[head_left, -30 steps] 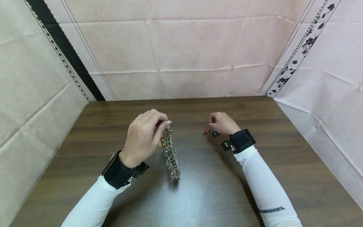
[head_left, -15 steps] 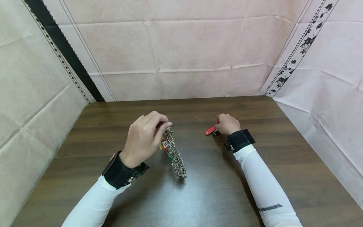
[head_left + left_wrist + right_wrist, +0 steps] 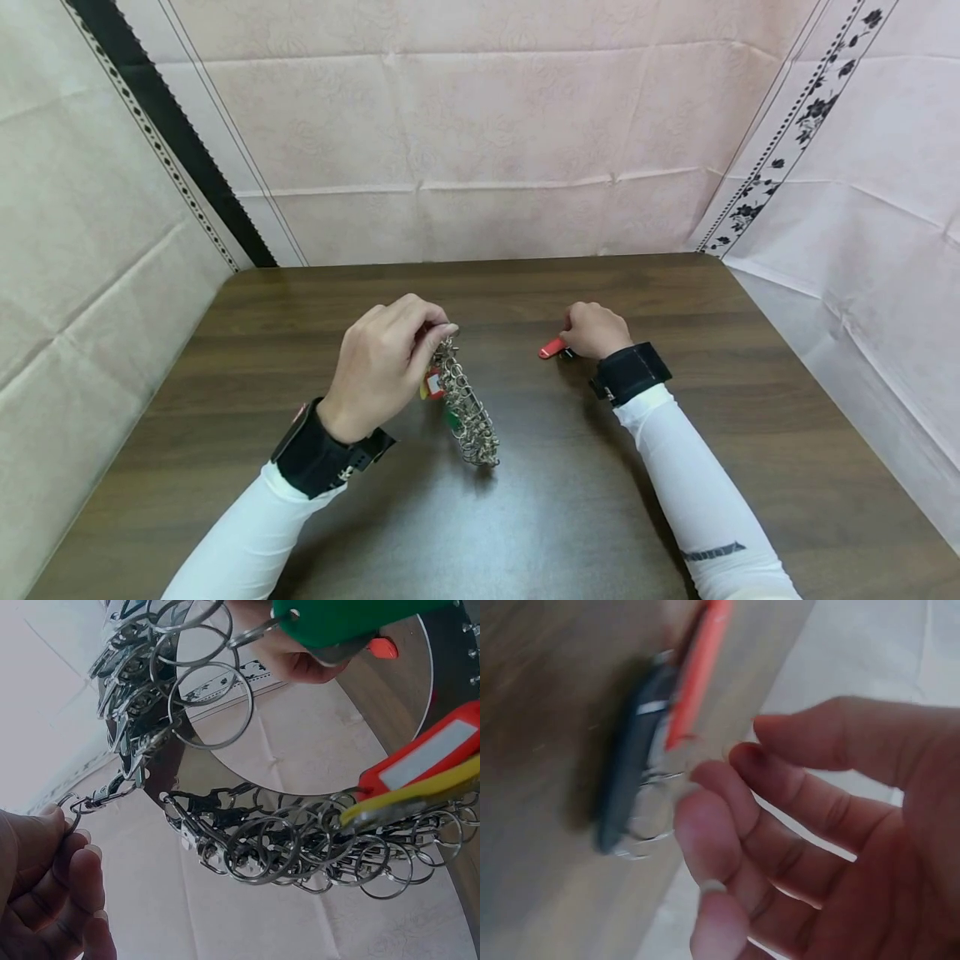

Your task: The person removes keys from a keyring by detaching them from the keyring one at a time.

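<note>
"Left hand (image 3: 381,367)?"
"Fingers pinching one small ring (image 3: 77,817) of the metal ring bundle (image 3: 469,412), which hangs over the surface (image 3: 187,417)."
"And the right hand (image 3: 597,332)?"
"Fingers curled, holding a red tag (image 3: 552,348), a dark fob (image 3: 624,765) beside it."

You are in a screened-off space, much like a makeshift recording booth: pale, creased cloth (image 3: 487,117) hangs behind and on both sides of your wood-grain worktop (image 3: 750,417) (one border (image 3: 780,162) carries printed black flowers (image 3: 817,110)), and you wear black camera bands (image 3: 633,368). Home or lab beyond, you cannot tell.
</note>
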{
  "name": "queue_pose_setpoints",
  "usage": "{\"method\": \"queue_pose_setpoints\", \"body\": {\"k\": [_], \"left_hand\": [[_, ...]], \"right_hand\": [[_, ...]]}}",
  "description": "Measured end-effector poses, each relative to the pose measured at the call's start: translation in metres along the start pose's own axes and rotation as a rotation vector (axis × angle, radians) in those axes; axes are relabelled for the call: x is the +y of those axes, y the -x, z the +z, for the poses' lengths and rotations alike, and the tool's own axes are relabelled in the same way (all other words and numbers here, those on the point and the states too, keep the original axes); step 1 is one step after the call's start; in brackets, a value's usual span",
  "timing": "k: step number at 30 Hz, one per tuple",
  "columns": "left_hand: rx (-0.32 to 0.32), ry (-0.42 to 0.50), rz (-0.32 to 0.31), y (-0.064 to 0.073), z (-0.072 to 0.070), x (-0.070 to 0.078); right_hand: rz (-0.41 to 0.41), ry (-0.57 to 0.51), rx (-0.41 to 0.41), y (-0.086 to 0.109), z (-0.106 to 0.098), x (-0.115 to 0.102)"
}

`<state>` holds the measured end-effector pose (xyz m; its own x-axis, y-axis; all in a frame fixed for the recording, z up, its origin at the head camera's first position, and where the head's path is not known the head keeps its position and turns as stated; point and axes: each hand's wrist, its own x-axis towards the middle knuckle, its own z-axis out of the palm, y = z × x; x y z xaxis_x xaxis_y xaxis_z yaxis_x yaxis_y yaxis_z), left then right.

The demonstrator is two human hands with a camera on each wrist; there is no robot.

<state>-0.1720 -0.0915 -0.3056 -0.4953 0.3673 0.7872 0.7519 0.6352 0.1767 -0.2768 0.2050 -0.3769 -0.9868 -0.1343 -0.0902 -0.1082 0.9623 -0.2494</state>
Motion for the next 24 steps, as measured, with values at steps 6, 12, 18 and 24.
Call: {"method": "queue_pose_setpoints", "body": {"k": [6, 12, 18, 24], "left_hand": [[-0.007, -0.002, 0.004, 0.001, 0.001, 0.0], [-0.006, 0.006, -0.004, 0.0, 0.0, 0.0], [-0.004, 0.018, -0.001, 0.0, -0.001, 0.001], [0.003, 0.069, -0.002, 0.0, -0.001, 0.003]], "right_hand": [[-0.159, -0.033, 0.036, 0.014, -0.009, -0.025], [-0.484, -0.303, 0.055, 0.039, -0.022, -0.063], [-0.706, -0.418, 0.217, 0.071, -0.029, -0.095], [-0.921, -0.37, 0.407, 0.097, -0.033, -0.115]]}}
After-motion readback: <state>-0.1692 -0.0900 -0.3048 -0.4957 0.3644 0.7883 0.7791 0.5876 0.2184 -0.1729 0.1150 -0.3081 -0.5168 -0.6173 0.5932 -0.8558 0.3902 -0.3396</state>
